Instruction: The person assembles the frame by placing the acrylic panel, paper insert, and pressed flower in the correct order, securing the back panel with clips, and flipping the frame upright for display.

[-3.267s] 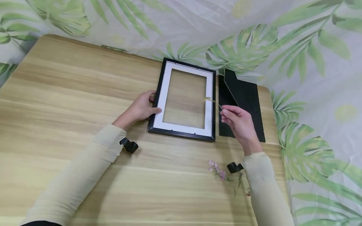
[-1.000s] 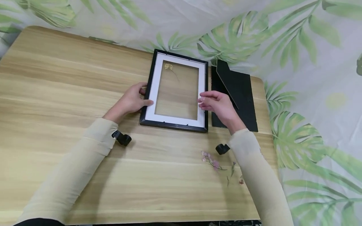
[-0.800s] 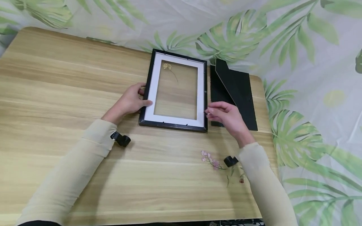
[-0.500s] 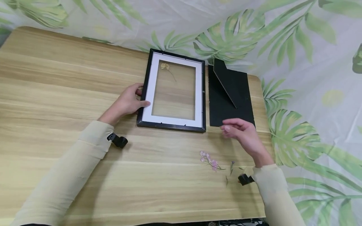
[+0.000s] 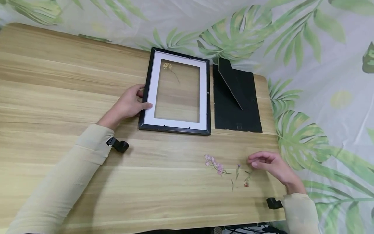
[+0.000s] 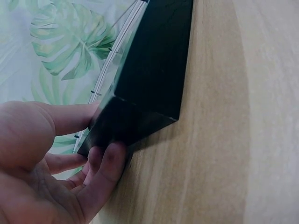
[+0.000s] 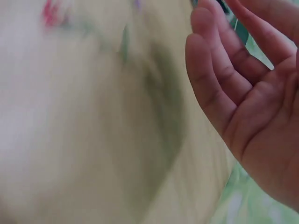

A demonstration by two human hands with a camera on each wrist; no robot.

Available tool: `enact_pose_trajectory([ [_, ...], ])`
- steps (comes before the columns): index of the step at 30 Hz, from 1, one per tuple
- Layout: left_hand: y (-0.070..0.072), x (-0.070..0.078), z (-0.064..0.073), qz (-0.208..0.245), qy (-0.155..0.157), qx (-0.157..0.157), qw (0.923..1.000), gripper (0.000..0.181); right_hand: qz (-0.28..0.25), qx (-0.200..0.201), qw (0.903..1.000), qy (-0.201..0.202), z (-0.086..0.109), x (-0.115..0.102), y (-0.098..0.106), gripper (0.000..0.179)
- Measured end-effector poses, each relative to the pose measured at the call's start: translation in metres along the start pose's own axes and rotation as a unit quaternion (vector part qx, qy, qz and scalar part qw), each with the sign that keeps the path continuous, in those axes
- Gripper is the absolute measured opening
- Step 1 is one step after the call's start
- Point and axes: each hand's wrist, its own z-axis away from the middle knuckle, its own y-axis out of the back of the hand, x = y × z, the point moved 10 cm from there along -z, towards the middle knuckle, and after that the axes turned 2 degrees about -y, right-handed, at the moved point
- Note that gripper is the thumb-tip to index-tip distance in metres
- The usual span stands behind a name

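Observation:
My left hand (image 5: 128, 103) grips the left side of a black picture frame (image 5: 175, 130) with a white mat, thumb on the front and fingers at its side. In the left wrist view its thumb and fingers hold the dark frame (image 6: 152, 60) near a corner. A dried yellow flower (image 5: 167, 66) with a thin stem lies at the upper left of the frame's window. My right hand (image 5: 271, 166) is over the table's right side, fingers loosely bent and holding nothing. Just left of it lies a small red flower (image 5: 246, 184); the right wrist view is blurred.
Left of the red flower lie a small purple flower (image 5: 238, 166) and a pink flower sprig (image 5: 217, 166). A black frame back (image 5: 242, 120) with its stand folded out lies right of the frame. Leaf-patterned cloth (image 5: 304, 136) borders the wooden table (image 5: 146, 201); cables (image 5: 257, 228) show below the front edge.
The yellow flower went from my right hand into the frame's window. My right hand has let go and moved right and toward the front, near the red flower. My left hand keeps its grip.

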Motion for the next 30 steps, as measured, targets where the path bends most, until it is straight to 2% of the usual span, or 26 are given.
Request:
enact_pose_trajectory([
  [7, 0.002, 0.001, 0.001, -0.002, -0.002, 0.002, 1.0000, 0.082, 0.014, 0.032, 0.9992, -0.018, 0.021, 0.030, 0.013, 0.029],
  [12, 0.003, 0.001, 0.002, -0.004, -0.003, 0.003, 1.0000, 0.082, 0.063, 0.063, 0.9958, -0.020, 0.024, 0.041, 0.011, 0.026],
  [16, 0.001, 0.003, 0.002, -0.001, -0.006, 0.002, 1.0000, 0.082, 0.100, 0.088, 0.9907, 0.027, 0.025, 0.034, 0.007, 0.023],
  [19, -0.001, 0.003, 0.002, -0.002, -0.007, 0.002, 1.0000, 0.083, 0.125, 0.101, 0.9842, 0.074, 0.026, 0.026, 0.003, 0.026],
  [23, -0.001, 0.002, 0.002, -0.004, -0.005, 0.004, 1.0000, 0.082, 0.155, 0.112, 0.9749, 0.115, 0.026, 0.020, -0.002, 0.029],
  [30, 0.003, 0.002, 0.002, 0.000, -0.006, 0.008, 1.0000, 0.082, 0.178, 0.110, 0.9685, 0.135, 0.023, 0.011, -0.005, 0.029],
])
